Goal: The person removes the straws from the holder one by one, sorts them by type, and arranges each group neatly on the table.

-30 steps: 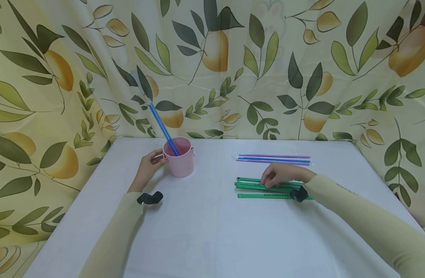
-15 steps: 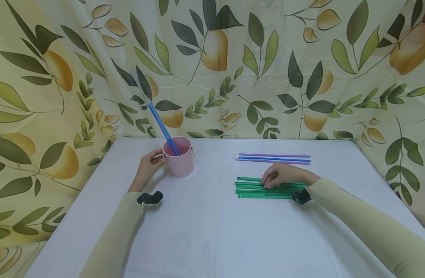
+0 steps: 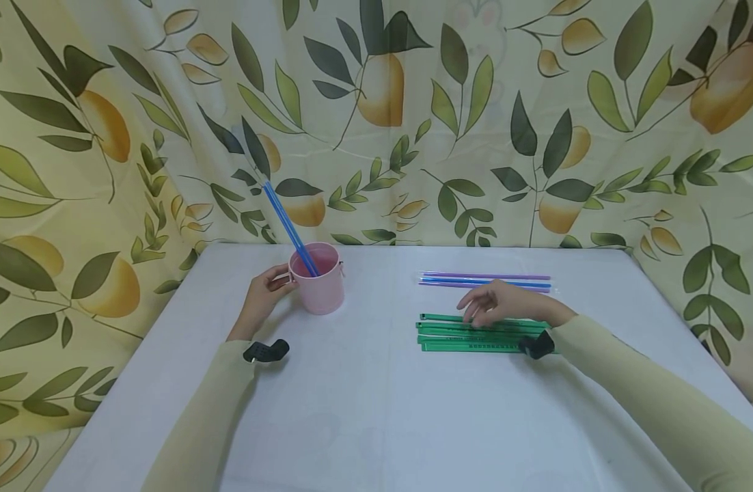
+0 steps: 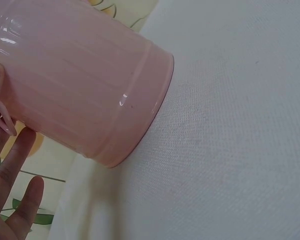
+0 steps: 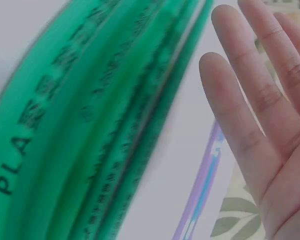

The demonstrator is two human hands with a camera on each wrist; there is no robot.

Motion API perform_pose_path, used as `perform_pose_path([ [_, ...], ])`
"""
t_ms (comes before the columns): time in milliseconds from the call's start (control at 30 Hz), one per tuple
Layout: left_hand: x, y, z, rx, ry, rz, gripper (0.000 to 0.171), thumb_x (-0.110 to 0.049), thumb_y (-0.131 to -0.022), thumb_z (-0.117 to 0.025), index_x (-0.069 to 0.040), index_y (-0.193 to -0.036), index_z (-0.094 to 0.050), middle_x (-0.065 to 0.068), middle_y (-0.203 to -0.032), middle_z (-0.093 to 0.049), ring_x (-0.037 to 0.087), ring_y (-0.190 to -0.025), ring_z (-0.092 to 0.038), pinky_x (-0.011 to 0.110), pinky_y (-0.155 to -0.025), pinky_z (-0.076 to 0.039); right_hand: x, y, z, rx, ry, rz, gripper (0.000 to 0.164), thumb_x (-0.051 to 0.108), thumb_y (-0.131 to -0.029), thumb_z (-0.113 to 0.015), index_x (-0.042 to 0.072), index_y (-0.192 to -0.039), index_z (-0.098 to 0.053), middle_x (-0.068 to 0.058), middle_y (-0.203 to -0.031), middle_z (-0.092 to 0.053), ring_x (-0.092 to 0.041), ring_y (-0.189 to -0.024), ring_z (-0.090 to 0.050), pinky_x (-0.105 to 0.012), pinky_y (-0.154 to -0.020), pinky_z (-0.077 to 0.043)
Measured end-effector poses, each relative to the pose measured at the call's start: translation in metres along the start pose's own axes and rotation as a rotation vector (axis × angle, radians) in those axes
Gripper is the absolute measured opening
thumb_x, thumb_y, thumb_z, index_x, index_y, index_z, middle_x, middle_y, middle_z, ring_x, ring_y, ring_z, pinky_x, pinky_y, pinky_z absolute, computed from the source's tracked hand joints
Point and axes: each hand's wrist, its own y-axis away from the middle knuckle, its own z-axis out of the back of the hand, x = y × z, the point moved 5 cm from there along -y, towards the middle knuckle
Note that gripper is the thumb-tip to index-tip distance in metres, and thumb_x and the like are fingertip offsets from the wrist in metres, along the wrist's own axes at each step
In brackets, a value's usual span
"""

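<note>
My left hand [image 3: 267,294] pinches the side of a pink bucket [image 4: 85,70] near its rim and handle, thumb on the wall and the lower fingers spread. The bucket stands upright on the table. Two blue straws [image 3: 290,229] in clear wrap lean left inside it. On the right, my right hand [image 3: 493,304] hovers over several green wrapped straws [image 3: 462,339], its fingers loose and nothing between them. In the right wrist view the fingers extend beside the green wrappers, which carry dark print including "PLA".
Behind the green straws lies a row of purple and blue straws [image 3: 484,281] in clear wrap. The white-covered table [image 3: 352,410] ends at a leaf-and-fruit patterned curtain [image 3: 376,171]. Black wrist cameras sit on both sleeves.
A green straw has been laid down between the others, making a more even row. My right hand has let go and risen slightly away. The left hand and bucket have stayed put.
</note>
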Motion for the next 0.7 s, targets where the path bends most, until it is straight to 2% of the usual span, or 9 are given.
perform_pose_path([
  [133, 0.001, 0.0, 0.0, -0.001, -0.007, -0.004, 0.051, -0.015, -0.088, -0.065, -0.001, -0.134, -0.047, 0.019, -0.139, -0.049, 0.032, -0.125, -0.05, 0.012, -0.088, -0.05, 0.012, 0.003, 0.002, -0.024, -0.026, 0.06, 0.049, 0.014, -0.086, -0.067, -0.006, -0.127, -0.05, -0.024, -0.111, -0.065, -0.013, -0.096, -0.067, -0.019, -0.083, -0.055],
  [333, 0.002, -0.001, -0.001, 0.004, -0.001, -0.009, 0.051, -0.013, -0.088, -0.065, 0.0, -0.134, -0.047, 0.019, -0.139, -0.048, 0.033, -0.125, -0.05, 0.013, -0.088, -0.05, 0.03, 0.004, 0.003, -0.058, -0.094, 0.157, 0.051, 0.01, -0.087, -0.066, -0.002, -0.132, -0.047, -0.028, -0.115, -0.062, -0.018, -0.101, -0.066, -0.024, -0.085, -0.056],
  [567, 0.002, -0.001, -0.001, 0.001, 0.006, -0.013, 0.052, -0.013, -0.088, -0.065, 0.0, -0.134, -0.047, 0.019, -0.139, -0.049, 0.033, -0.125, -0.051, 0.013, -0.088, -0.05, 0.053, -0.007, 0.003, -0.111, -0.157, 0.224, 0.052, 0.01, -0.085, -0.068, 0.0, -0.132, -0.048, 0.002, -0.109, -0.068, -0.017, -0.101, -0.066, -0.023, -0.086, -0.055],
  [700, 0.002, 0.0, 0.0, -0.002, -0.002, -0.017, 0.052, -0.015, -0.088, -0.065, 0.0, -0.135, -0.047, 0.019, -0.14, -0.048, 0.032, -0.125, -0.051, 0.012, -0.088, -0.05, 0.067, -0.02, 0.002, -0.131, -0.185, 0.261, 0.051, 0.011, -0.084, -0.07, 0.0, -0.13, -0.05, 0.001, -0.108, -0.069, -0.019, -0.1, -0.066, -0.025, -0.086, -0.056],
])
